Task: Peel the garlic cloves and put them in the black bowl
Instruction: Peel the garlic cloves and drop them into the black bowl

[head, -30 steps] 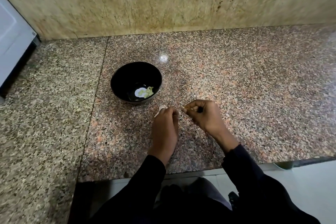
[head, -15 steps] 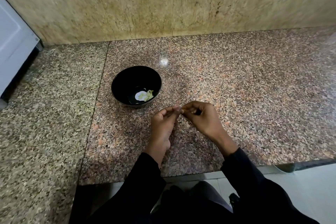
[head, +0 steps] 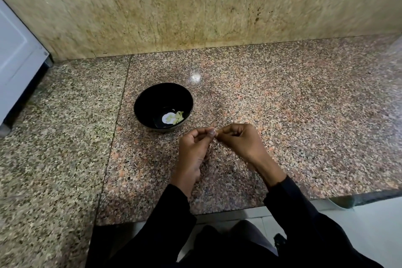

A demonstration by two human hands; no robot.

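Observation:
A black bowl stands on the granite counter, with a few pale peeled garlic pieces lying at its bottom. Just in front and to the right of the bowl, my left hand and my right hand meet fingertip to fingertip above the counter. Both have curled fingers and pinch something small between them; the garlic clove itself is hidden by the fingers.
The granite counter ends in a front edge near my body. A beige stone wall backs it. A white appliance stands at the far left. A seam runs through the counter left of the bowl.
My hands have come together, fingertips now touching. The white bit seen at my left fingertips a second ago is no longer visible. The view has tilted up slightly.

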